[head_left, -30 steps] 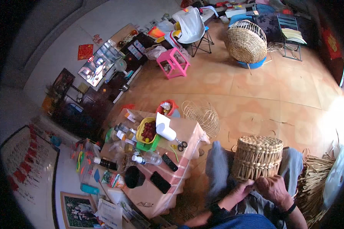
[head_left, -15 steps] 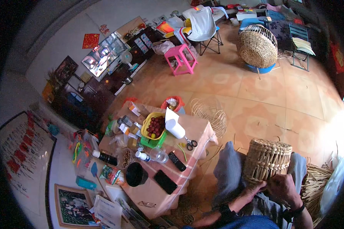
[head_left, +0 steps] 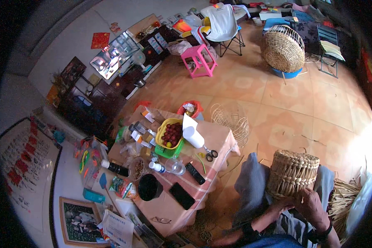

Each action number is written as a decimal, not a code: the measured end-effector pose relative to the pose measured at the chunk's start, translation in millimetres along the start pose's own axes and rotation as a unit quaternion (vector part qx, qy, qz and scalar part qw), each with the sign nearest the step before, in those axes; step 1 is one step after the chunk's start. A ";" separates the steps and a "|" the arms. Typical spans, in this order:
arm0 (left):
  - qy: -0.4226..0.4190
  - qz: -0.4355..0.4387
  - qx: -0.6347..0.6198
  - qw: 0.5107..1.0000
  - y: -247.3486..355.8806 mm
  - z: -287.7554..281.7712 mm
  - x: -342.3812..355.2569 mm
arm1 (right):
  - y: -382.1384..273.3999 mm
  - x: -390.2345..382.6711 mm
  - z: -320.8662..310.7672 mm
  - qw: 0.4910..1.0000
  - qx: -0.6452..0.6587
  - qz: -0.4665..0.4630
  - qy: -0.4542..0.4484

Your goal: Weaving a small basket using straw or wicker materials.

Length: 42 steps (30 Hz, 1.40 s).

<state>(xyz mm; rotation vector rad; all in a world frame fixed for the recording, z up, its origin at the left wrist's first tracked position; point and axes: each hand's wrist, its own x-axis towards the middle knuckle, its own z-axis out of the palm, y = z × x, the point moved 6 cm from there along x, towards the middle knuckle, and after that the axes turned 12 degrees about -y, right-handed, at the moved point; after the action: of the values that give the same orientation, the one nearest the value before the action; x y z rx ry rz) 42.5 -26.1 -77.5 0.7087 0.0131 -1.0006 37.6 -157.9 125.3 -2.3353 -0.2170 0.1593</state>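
Because the small straw basket (head_left: 293, 175) sits between your thighs, its round woven end tipped up and away from you, its lower edge comes close to both your hands, and your legs (head_left: 252, 182) probably keep it from rolling. Your hands are together at that edge: your right hand (head_left: 312, 205) is bent over with its fingers drawn in, while your left hand (head_left: 283, 205) lies against it, partly covered, perhaps bracing the weave. Whether either grips a strand, you cannot tell from here. Just beside your right leg lies a bundle of loose straw (head_left: 342, 198), seemingly placed there for easy reach, with a pale plastic bag (head_left: 361, 206) next to it. To your left, the scissors (head_left: 211, 155) rest near the edge of the cloth-covered table (head_left: 221, 136), handles toward you. Farther out, a larger basket (head_left: 283, 51) leans over a blue basin (head_left: 288, 74), which seems to prop it off the floor.
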 end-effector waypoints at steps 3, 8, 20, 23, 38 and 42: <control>-0.005 0.001 -0.003 1.000 -0.5 3.2 2.6 | 3.2 -11.5 -6.1 0.989 0.057 0.106 -0.083; -0.010 -0.001 -0.007 1.000 -2.8 10.1 9.8 | 26.8 -12.4 -13.1 0.998 -0.056 0.006 0.030; 0.012 0.011 -0.024 1.000 -1.6 9.4 9.5 | -0.4 -47.5 -2.1 0.958 -0.266 -0.090 -0.054; 0.021 0.014 -0.035 0.999 -1.3 12.6 12.4 | -11.9 -57.8 5.0 0.982 -0.103 -0.088 -0.130; 0.054 0.026 -0.014 0.998 14.5 19.3 5.8 | -20.2 -139.5 -111.4 0.939 -0.337 0.023 0.059; 0.044 0.018 -0.011 0.999 10.5 13.1 9.6 | 77.8 -178.1 -82.0 0.961 -0.236 0.123 0.071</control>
<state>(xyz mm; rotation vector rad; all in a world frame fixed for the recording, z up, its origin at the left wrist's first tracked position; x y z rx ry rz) 52.0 -37.1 -64.7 0.7297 0.0868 -0.9326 -113.4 -304.9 135.2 -2.8324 0.1239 0.0634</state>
